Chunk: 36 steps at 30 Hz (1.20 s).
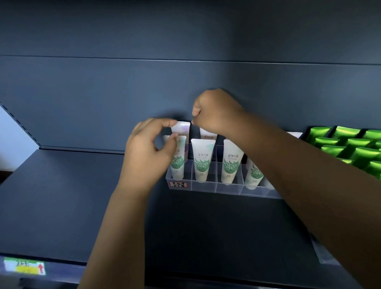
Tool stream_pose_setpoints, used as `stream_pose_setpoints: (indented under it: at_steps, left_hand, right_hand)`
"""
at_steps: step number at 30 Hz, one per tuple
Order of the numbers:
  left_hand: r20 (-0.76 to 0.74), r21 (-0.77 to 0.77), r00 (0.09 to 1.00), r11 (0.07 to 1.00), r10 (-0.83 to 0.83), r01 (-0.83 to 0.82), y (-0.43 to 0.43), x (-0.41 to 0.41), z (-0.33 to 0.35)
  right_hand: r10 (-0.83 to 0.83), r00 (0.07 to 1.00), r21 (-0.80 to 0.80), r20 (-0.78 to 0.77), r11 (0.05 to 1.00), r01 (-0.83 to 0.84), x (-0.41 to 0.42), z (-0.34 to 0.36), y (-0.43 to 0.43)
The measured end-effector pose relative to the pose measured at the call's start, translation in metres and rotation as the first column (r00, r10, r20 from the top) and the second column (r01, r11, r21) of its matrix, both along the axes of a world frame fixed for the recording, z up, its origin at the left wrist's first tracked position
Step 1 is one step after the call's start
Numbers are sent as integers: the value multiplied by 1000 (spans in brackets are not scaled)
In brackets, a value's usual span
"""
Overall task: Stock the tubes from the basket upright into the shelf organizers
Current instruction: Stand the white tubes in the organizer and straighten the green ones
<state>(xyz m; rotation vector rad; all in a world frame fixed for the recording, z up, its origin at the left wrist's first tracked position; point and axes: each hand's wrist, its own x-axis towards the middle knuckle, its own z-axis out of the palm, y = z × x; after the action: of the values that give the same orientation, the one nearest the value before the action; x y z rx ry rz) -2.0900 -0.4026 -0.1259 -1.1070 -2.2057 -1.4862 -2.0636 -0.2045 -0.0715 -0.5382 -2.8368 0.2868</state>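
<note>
Left hand (pixel 149 152): raised at the left end of the organizer, fingers curled. The forefinger and thumb close on the left edge of the back tube's flat top, so it is pinching that tube.
Right hand (pixel 215 111): above and behind the tubes, back of the hand toward the camera, fingers curled under. One fingertip sits at the top right corner of the same back tube. I cannot tell whether it grips anything.
Back tube (pixel 182 127): white, upright, flat crimped end up, in the rear row at the far left of the organizer, between the two hands.
Second back tube (pixel 208 134): upright just to the right in the rear row, its top partly hidden by the right wrist.
Front tubes (pixel 203 161): four white tubes with green leaf print stand caps down, one per front compartment. The leftmost is partly behind the left thumb, and the rightmost leans and is partly covered by the right forearm.
Organizer (pixel 228 188): clear plastic with divided compartments, standing on the shelf toward the back wall.
Label (pixel 178 184): handwritten slip with a red border on the front left corner of the organizer.
Green packs (pixel 347 147): shiny green rows to the right of the organizer.
Shelf (pixel 64 204): dark and flat.
Price tag (pixel 24 266): on the shelf's front edge at lower left, with a red arrow.
</note>
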Motion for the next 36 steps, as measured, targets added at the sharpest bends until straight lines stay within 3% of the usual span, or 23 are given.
stream_pose_setpoints:
  at_steps: [3, 8, 17, 25, 36]
  left_hand:
    - [-204, -72, 979, 997, -26, 12, 9, 5, 0]
    - [-314, -201, 944, 979, -98, 34, 26, 12, -6]
    - [-280, -305, 959, 951, -38, -51, 35, 9, -15]
    - [-269, -259, 960, 966, -76, 4, 35, 1, -19]
    - [-250, -244, 966, 970, -63, 0, 35, 6, -15]
  right_hand:
    - [-22, 999, 61, 43, 998, 19, 8, 4, 11]
    - [-39, 992, 107, 117, 994, 26, 21, -1, 19]
    - [-1, 995, 109, 97, 994, -9, 23, -14, 19]
    - [-24, 999, -1, -36, 1000, 24, 29, -23, 18]
    - [-80, 996, 51, -26, 995, 82, 30, -23, 13]
